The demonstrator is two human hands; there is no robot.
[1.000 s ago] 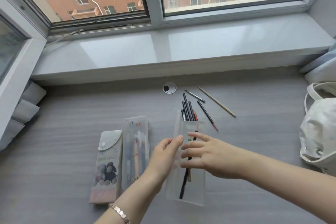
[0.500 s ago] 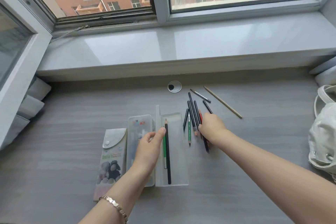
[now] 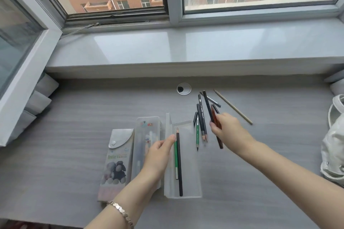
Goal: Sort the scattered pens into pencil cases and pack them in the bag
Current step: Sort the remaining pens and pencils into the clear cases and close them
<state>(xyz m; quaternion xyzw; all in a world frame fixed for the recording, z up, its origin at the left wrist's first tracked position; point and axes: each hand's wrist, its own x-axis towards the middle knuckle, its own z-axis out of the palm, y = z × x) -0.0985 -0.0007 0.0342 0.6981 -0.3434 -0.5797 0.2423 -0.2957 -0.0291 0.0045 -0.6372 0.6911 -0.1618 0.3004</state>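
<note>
A clear open pencil case [image 3: 188, 163] lies on the grey desk with a black pencil [image 3: 179, 163] and a green pencil [image 3: 175, 158] in it. My left hand [image 3: 158, 156] rests on the case's left edge, fingertips touching the green pencil. My right hand [image 3: 228, 129] is closed on two pencils [image 3: 214, 117], one black and one reddish, lifted off the desk. Several loose pencils [image 3: 201, 126] lie just left of that hand. Two more pencil cases, one clear [image 3: 147, 135] and one with a sheep picture [image 3: 117, 161], lie to the left.
A white bag [image 3: 333, 145] sits at the right edge. A wooden pencil [image 3: 232, 106] and a grey pen [image 3: 212, 100] lie farther back. A round cable hole [image 3: 184, 88] is near the windowsill [image 3: 186, 48]. Grey cushions [image 3: 37, 98] are at the left.
The case was laid flat and opened, pencils spilling beside it. My right hand went to the loose pencils and has now picked up two of them. My left hand stays on the case.
</note>
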